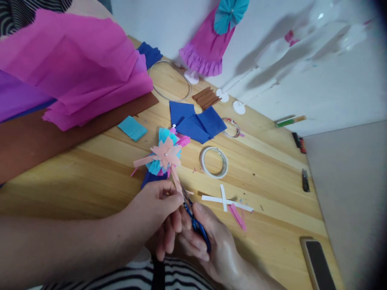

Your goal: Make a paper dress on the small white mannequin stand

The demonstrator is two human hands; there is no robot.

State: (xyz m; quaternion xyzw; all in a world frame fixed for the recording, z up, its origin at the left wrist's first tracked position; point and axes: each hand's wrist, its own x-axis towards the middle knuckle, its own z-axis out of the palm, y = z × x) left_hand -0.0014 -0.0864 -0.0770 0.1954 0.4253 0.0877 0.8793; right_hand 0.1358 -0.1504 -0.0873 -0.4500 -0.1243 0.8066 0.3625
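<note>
A paper flower point(165, 154) with peach petals over a ruffled turquoise layer sits in front of me, two peach strips hanging from it. My left hand point(161, 207) pinches the end of the lower peach strip point(176, 180). In my right hand point(211, 237) is a pair of blue-handled scissors point(196, 225), its blades close beside the strip's end. Whether the blades touch the strip I cannot tell. Part of a dark blue paper piece point(154, 178) shows under the flower, just above my left hand.
A roll of tape point(214, 162), crossed white strips point(224, 198) and folded blue paper point(196, 121) lie beyond my hands. Large pink paper point(90, 68) over brown paper point(27, 141) covers the left side. A phone point(319, 264) rests at the right edge. Balloon stands lean along the wall.
</note>
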